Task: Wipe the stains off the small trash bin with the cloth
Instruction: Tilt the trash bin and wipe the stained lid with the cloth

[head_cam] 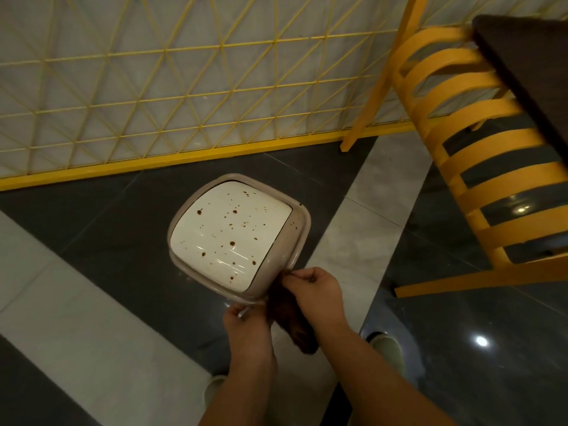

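Note:
The small trash bin (238, 232) stands on the floor in the middle of the view, beige with a white swing lid. Brown stain spots are scattered over the lid. A dark brown cloth (295, 318) hangs just below the bin's near right corner. My right hand (316, 293) pinches the cloth's upper edge against that corner. My left hand (246, 321) grips the cloth's left side right at the bin's near rim. Most of the cloth is hidden between my hands.
A yellow wire-mesh fence (184, 87) runs along the wall behind the bin. A yellow slatted chair (479, 167) and a dark table (528, 66) stand to the right. The floor has dark and light tiles. My shoes (385, 345) show near the bottom.

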